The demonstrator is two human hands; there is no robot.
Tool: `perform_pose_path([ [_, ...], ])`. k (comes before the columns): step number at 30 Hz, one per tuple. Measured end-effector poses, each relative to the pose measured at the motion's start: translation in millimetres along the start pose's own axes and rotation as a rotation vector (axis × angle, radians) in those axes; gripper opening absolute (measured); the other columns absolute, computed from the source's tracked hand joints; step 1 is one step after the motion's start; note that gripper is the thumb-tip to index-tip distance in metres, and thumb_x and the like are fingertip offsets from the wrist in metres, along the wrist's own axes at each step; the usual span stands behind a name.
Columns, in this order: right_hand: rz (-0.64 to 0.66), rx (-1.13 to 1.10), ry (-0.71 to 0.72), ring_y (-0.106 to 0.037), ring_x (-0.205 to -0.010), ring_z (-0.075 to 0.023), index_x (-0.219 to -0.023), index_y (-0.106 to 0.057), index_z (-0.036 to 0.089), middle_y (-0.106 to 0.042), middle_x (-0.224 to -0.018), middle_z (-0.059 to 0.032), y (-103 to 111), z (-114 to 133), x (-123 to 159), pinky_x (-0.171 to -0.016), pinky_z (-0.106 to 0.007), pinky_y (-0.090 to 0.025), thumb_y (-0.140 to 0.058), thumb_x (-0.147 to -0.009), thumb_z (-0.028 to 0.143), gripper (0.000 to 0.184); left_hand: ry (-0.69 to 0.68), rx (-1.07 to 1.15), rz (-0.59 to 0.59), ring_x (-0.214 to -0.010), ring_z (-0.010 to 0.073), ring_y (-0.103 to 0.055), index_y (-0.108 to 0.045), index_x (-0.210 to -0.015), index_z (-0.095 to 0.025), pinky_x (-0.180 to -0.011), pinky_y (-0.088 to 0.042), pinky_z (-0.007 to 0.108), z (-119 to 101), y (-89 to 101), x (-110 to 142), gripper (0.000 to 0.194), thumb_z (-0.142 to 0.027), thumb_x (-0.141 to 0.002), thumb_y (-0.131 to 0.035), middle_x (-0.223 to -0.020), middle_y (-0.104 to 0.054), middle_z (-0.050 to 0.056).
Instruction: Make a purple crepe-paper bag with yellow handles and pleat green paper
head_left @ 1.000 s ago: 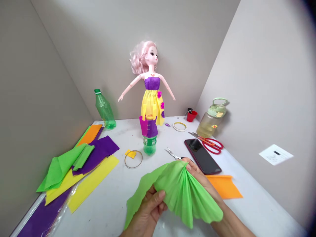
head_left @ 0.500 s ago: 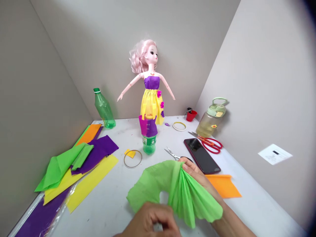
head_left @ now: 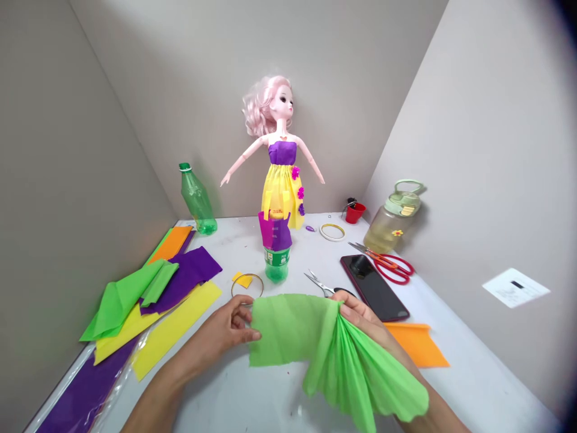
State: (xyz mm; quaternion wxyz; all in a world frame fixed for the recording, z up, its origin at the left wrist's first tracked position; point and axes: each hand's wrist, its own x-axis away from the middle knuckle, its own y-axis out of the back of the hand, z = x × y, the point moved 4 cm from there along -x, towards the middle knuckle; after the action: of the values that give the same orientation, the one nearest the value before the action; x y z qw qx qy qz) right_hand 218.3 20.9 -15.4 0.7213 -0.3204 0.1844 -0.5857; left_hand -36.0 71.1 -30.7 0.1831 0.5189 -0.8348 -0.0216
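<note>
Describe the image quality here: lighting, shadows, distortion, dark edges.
Head view: lighting is bright and even; soft shadows fall on the wall behind the green plastic bottle and the water jug; wide-angle distortion splays the walls outward; the top-right corner darkens to black.

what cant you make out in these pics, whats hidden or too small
Head view:
- scissors: handles partly hidden by the right hand and green paper
- ring: lower edge hidden by the left hand
- wall note: print too small
- red cup: contents too small
</note>
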Motion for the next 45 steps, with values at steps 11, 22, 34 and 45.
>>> perform_pose_path([
  [11, 0.008, -0.016, 0.006, -0.065, -0.059, -0.0115, -0.083, -0.063, 0.02, -0.068, -0.07, 0.0021, -6, 3, 4, -0.058, -0.022, -0.051, -0.079, -0.076, 0.031, 0.021, -0.271, -0.393, -0.431, -0.114, 0.0302, -0.048, -0.061, -0.102, -0.021, -0.1, -0.035, 0.045, -10, -6.0, -5, 0.031, -0.042, -0.079, -0.065, -0.118, -0.058, 0.01],
  [22, 0.074, 0.066, -0.039, -0.059, -0.063, -0.0113, -0.081, -0.065, 0.02, -0.063, -0.074, 0.002, -15, 0, 5, -0.064, -0.024, -0.046, -0.082, -0.072, 0.038, 0.026, -0.219, -0.224, -0.18, -0.084, 0.0222, -0.052, -0.058, -0.068, -0.02, -0.077, -0.039, 0.032, -21, -47.3, -3, 0.007, -0.017, -0.074, -0.058, -0.079, -0.056, 0.003],
  [34, 0.136, 0.051, -0.027, -0.057, -0.063, -0.0113, -0.078, -0.065, 0.02, -0.062, -0.073, 0.0015, -24, 5, 9, -0.066, -0.024, -0.045, -0.081, -0.073, 0.037, 0.025, -0.137, 0.582, 0.322, -0.099, 0.0287, -0.067, -0.064, -0.115, -0.015, -0.087, -0.045, 0.039, -22, -21.3, 15, 0.052, -0.038, -0.07, -0.075, -0.097, -0.072, 0.006],
  [45, 0.122, 0.076, -0.039, -0.059, -0.064, -0.0116, -0.081, -0.068, 0.02, -0.065, -0.074, 0.0012, -18, 4, 5, -0.064, -0.023, -0.047, -0.08, -0.074, 0.035, 0.021, 0.134, 0.852, -0.085, -0.082, 0.0209, -0.07, -0.066, -0.085, -0.015, -0.078, -0.054, 0.03, 0, -40.3, 3, 0.014, -0.018, -0.072, -0.07, -0.081, -0.074, 0.003],
])
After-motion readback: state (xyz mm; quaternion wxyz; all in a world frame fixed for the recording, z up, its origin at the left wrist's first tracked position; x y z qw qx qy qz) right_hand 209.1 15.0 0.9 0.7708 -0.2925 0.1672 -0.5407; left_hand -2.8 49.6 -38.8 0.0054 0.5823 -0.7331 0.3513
